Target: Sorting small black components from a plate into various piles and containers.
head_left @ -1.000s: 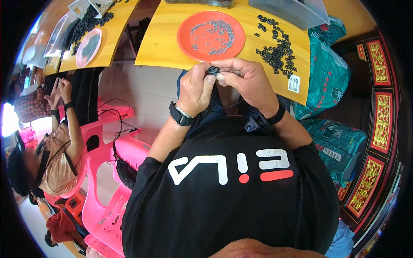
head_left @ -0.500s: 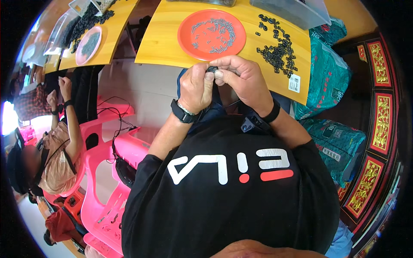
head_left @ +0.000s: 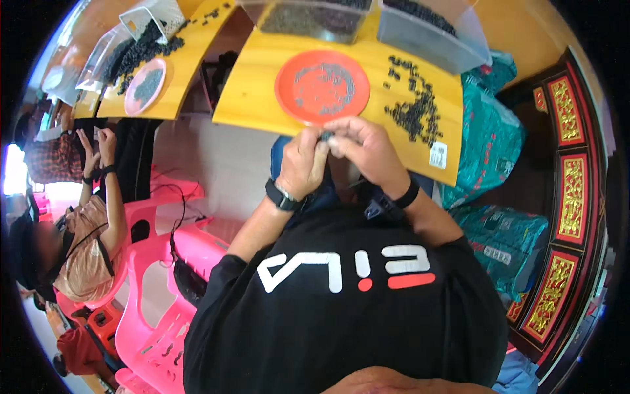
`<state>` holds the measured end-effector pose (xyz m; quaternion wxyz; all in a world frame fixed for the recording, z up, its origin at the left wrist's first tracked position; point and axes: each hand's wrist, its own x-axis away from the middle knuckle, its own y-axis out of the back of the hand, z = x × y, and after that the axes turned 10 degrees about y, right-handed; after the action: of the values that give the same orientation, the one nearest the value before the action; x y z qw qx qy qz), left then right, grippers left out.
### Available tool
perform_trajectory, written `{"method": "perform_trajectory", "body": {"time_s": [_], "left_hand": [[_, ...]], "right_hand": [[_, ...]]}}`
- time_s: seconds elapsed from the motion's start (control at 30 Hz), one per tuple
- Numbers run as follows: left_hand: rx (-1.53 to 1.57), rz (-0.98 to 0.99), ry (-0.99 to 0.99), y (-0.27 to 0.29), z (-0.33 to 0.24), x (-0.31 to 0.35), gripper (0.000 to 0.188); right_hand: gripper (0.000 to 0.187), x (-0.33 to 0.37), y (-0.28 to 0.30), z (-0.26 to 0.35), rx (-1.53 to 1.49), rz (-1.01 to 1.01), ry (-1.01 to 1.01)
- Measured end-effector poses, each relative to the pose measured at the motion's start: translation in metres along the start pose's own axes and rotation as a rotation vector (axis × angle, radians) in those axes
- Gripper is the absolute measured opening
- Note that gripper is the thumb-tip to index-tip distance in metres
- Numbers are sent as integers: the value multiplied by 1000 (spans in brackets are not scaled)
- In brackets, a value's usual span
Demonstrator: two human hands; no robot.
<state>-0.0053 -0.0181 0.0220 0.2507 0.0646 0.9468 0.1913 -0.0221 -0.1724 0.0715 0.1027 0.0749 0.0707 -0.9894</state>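
Observation:
Between the fingertips of my left hand point(head_left: 302, 161) and my right hand point(head_left: 369, 148) is a small black piece point(head_left: 325, 136), mostly covered by fingers. Both hands are pinched closed on it, just off the near edge of the yellow table point(head_left: 252, 98). Beyond them lies a round red plate point(head_left: 285, 92) bearing many small grey metal pins or screws point(head_left: 341, 88). To the right of the plate, small black parts point(head_left: 413, 118) are scattered in a loose heap, similar in colour to the held piece.
Two clear plastic bins point(head_left: 420, 46) point(head_left: 312, 26) of black parts stand at the table's far side. Green bags point(head_left: 489, 138) stand at the right. A pink chair point(head_left: 154, 289) is at my left. Farther left, a co-worker point(head_left: 92, 243) sits by another table with a pink plate point(head_left: 155, 98).
The whole view has tilted, so the table and my hands sit lower and more of the bins shows. My fingers still pinch the black piece. The co-worker's hands have shifted.

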Motion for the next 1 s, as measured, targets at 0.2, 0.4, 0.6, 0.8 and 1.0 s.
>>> {"method": "perform_trajectory", "body": {"time_s": [0.2,0.4,0.6,0.8,1.0], "left_hand": [[-31,126,50,4,-6,4,12],[-50,130,21,8,-6,2,8],[-49,66,39,12,-15,-8,7],[-141,262,15,14,-25,-14,12],[-138,572,-73,-10,-4,20,30]], "right_hand": [[14,3,10,-5,154,51,13],[14,-13,27,24,382,198,21],[30,-125,52,112,925,-157,504],[36,-119,24,81,598,171,521],[63,-22,-56,32,865,1224,233]]}}
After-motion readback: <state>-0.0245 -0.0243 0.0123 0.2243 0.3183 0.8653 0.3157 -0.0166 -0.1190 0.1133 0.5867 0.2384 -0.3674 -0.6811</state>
